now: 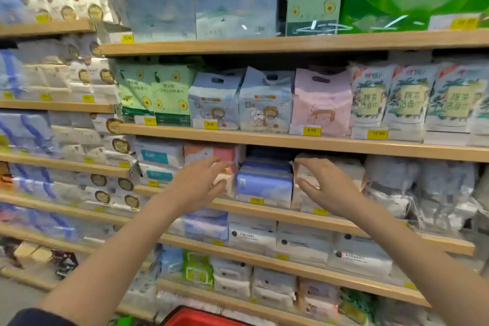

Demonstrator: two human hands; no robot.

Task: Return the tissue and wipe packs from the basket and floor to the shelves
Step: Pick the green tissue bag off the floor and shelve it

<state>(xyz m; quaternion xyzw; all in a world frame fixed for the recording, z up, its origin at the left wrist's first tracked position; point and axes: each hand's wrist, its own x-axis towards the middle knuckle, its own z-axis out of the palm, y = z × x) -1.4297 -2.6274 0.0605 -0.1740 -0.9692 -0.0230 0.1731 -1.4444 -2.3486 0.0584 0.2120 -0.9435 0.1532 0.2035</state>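
Observation:
A blue-purple tissue pack (264, 186) sits at the front of the third shelf (277, 213), on a stack of the same packs. My left hand (197, 184) hovers just left of it with fingers spread, in front of a pink pack (225, 155). My right hand (326, 186) is just right of it, fingers apart, in front of a white pack (341, 167). Neither hand holds anything. The red basket (201, 319) shows only its rim at the bottom edge.
Wooden shelves full of tissue and wipe packs fill the view. Green avocado packs (156, 92) and pale blue packs (264, 103) stand on the shelf above. White wipe packs (304, 245) lie on the shelf below. Yellow price tags line the shelf edges.

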